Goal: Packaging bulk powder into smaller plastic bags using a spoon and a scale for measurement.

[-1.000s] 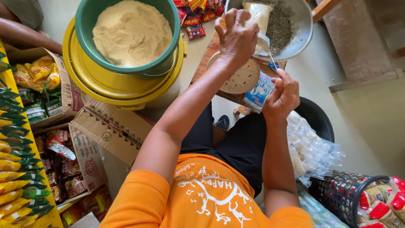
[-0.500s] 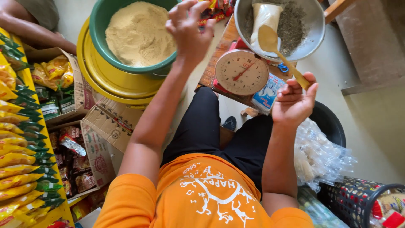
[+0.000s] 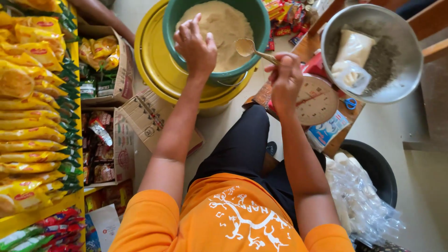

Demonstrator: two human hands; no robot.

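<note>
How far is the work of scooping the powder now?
Done: a filled white bag lies in the metal bowl. In hand: the right hand holds a spoon over the green tub of beige powder; the left hand touches the powder. Left: the tub is nearly full.

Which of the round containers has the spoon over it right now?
The green bucket of tan powder, nested in the yellow basin. The right hand holds the spoon over it; the metal bowl sits apart, holding dark grains and bags.
</note>
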